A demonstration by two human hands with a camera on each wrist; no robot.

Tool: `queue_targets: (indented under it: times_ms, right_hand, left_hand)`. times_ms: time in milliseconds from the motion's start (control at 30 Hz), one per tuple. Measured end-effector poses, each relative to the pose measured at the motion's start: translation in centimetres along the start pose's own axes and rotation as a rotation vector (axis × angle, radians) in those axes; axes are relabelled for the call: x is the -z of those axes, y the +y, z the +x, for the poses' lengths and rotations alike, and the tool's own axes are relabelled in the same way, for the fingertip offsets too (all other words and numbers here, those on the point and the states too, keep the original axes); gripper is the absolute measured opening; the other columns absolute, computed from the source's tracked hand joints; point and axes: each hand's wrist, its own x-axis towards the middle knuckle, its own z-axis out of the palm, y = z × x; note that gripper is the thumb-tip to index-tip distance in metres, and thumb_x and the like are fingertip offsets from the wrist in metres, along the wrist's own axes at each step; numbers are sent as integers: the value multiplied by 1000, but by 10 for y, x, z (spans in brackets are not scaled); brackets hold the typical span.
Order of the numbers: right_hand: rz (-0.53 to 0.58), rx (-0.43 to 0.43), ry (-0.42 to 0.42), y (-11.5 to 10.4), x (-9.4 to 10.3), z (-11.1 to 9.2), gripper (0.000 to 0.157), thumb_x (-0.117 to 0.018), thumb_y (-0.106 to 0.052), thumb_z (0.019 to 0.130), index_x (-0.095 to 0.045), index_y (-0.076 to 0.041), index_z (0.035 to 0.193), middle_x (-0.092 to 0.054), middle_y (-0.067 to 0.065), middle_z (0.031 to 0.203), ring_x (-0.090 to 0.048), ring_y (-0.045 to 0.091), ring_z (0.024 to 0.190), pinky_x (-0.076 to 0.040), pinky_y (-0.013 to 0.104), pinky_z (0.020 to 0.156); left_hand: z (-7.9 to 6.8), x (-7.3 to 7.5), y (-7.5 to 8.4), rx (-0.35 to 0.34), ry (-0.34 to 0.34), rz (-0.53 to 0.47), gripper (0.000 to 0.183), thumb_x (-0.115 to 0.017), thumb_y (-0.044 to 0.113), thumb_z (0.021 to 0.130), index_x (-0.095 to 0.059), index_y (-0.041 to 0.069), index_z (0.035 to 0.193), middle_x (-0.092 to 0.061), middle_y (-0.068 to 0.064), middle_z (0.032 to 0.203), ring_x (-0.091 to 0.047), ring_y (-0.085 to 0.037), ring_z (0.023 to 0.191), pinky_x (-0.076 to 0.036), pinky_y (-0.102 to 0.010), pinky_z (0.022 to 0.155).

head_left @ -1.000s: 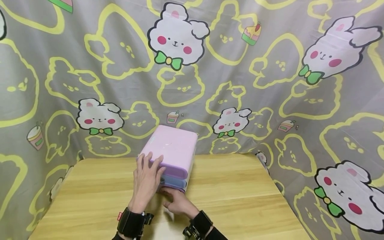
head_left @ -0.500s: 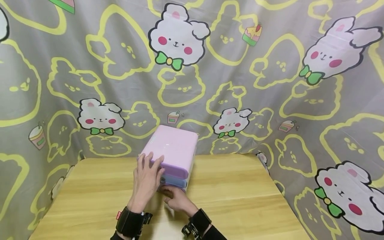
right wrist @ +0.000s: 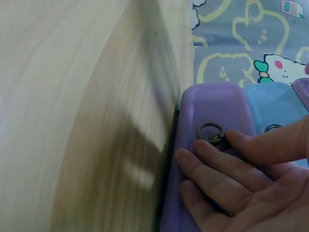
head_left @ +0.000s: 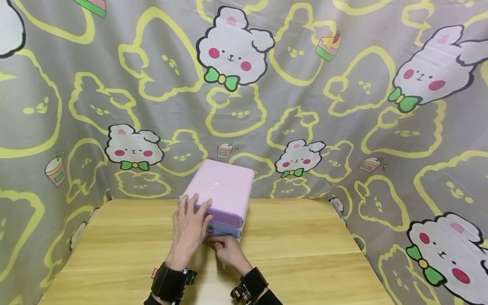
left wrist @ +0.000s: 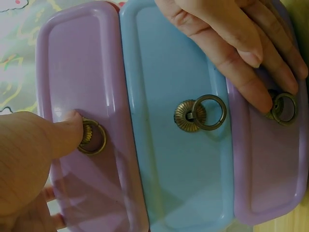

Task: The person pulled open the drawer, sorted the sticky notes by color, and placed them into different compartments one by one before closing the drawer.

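Observation:
A small drawer cabinet (head_left: 221, 184) with a pink top stands on the table. Its fronts are purple, blue and purple, each with a brass ring pull. My left hand (head_left: 190, 228) rests on the cabinet's front left edge, fingers spread over the top. In the left wrist view its thumb (left wrist: 65, 130) presses against the top purple front (left wrist: 79, 58), beside the ring. My right hand (head_left: 228, 252) is low at the bottom purple drawer (right wrist: 217, 101). Its thumb and forefinger pinch the base of that drawer's ring pull (right wrist: 210, 130). The blue middle drawer's ring (left wrist: 210, 112) hangs untouched.
The wooden table (head_left: 301, 254) extends to both sides of the cabinet. A grey curtain (head_left: 179, 114) with rabbit prints hangs close behind it and along both sides.
The right hand's thumb has come up to the fingers at the bottom drawer. The left hand keeps its place on the cabinet. The head view has shifted slightly.

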Motion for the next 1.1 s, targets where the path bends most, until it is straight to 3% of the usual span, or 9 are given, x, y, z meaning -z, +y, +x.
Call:
queue_targets:
  times_ms: [133,367,567,667,833,967,1100]
  right_hand:
    - [0,12,-1,1,1,-1,30,-55,-3,95,-76,-6,116,-77,11,114,-72,20,100,-55,24,85]
    - [111,-65,-68,1,6,-4,33,-55,-2,95,-72,-6,122,-73,16,124,-71,29,101,-55,21,78]
    - [118,-74,-104,1,12,-5,32,-59,-7,96,-70,-5,126,-72,17,126,-70,33,112,-59,29,87]
    - [135,-57,-112,2,15,-6,33,-60,-6,96,-68,-2,128,-70,19,129,-70,37,114,-60,31,88]
    - [164,-16,-118,7,15,-6,35,-59,-1,95,-66,2,129,-68,21,132,-69,39,115,-59,26,88]
    - [162,37,-106,10,11,-1,37,-57,3,94,-66,1,130,-68,19,132,-67,38,119,-57,27,95]
    - [138,33,-91,12,9,-2,40,-57,3,94,-65,-2,132,-69,16,133,-67,37,119,-57,29,96]
  left_hand:
    - [0,1,0,16,1,-7,40,-70,27,94,-62,18,133,-47,-24,147,-33,-48,141,-44,-72,95]
    - [1,-1,1,21,6,-10,41,-69,28,95,-61,20,134,-47,-23,146,-33,-46,141,-48,-70,88]
    - [5,-1,4,15,1,-33,43,-69,28,96,-59,20,136,-46,-23,148,-32,-46,142,-47,-71,89]
    - [8,1,5,15,-14,-34,49,-73,28,92,-58,20,138,-45,-23,149,-31,-48,143,-38,-76,98]
    - [16,7,8,-13,-79,15,70,-91,26,74,-56,15,133,-46,-18,153,-29,-45,150,-17,-82,110]
    - [24,12,13,-51,-131,27,79,-96,20,65,-54,11,131,-49,-14,155,-37,-39,149,-12,-80,115]
    - [25,15,18,-66,-163,66,87,-96,17,64,-55,20,142,-52,-14,153,-46,-39,143,-11,-81,114]
